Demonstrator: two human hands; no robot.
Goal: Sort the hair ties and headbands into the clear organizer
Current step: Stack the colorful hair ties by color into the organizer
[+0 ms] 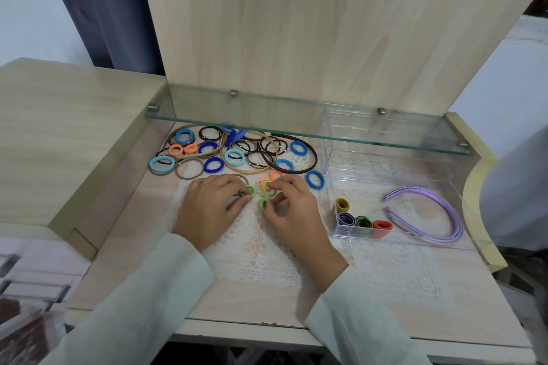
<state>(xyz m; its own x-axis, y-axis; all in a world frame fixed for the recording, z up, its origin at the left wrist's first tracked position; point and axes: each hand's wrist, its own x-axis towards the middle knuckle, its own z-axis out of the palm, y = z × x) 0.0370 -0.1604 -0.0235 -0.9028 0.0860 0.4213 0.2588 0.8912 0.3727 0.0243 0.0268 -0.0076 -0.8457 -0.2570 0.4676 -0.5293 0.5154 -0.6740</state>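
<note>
Left hand (212,207): fingers (235,185) pinch green hair tie (251,190); right hand (293,213): curled fingers hold two green ties (264,205), low over bench (124,261)

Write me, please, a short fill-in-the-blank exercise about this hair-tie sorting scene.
1. The hair ties pinched by the left hand and right hand are ___.
2. The purple headbands lie ___ the clear organizer.
3. The unsorted pile lies beneath a ___ shelf.

Missing words: green; inside; glass.
</note>
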